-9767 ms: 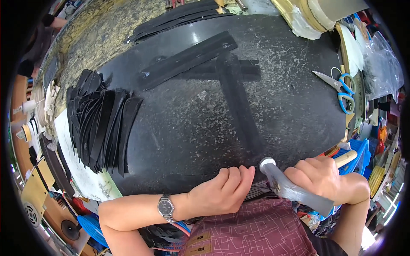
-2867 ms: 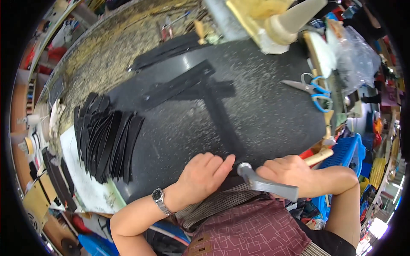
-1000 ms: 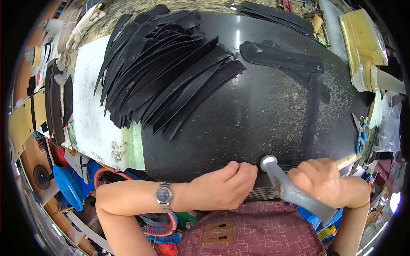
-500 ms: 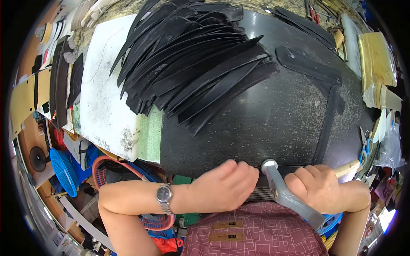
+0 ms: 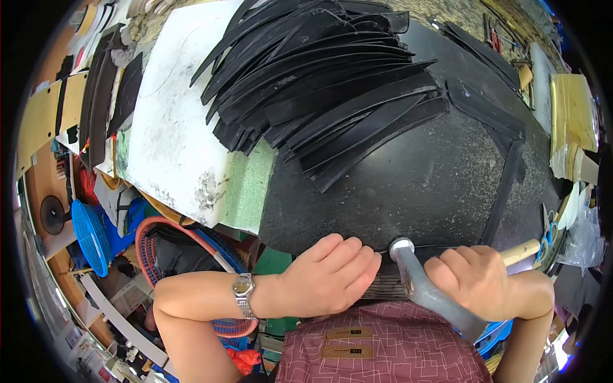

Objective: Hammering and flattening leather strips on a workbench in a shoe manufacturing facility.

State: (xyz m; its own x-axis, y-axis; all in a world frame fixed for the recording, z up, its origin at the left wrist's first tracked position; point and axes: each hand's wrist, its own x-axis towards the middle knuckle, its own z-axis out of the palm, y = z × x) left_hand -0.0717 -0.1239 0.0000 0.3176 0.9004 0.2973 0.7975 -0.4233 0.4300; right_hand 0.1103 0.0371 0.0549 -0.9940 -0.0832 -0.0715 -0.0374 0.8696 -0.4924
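Hammer (image 5: pixel 426 288) sits at the near edge of the black work surface (image 5: pixel 408 191), its round metal face touching the edge of a ribbed dark strip (image 5: pixel 385 288), with the right hand (image 5: pixel 476 282) clenched around the handle. Left hand (image 5: pixel 322 276) lies palm-down just beside the hammer head, fingers curled, pinning the strip in place. Farther back, a fan of black cut pieces (image 5: pixel 319 83) spreads across the surface and a white board (image 5: pixel 175 134).

hammer (image 5: pixel 426 288): dull grey metal head, pale wooden handle | work slab (image 5: pixel 408 191): matt black, speckled, rough | cut strips (image 5: pixel 319 83): black, smooth, faint sheen, leather-like | board (image 5: pixel 172 140): white, scuffed, stained | wristwatch (image 5: pixel 243 288): shiny metal band | basket (image 5: pixel 89 233): blue plastic mesh
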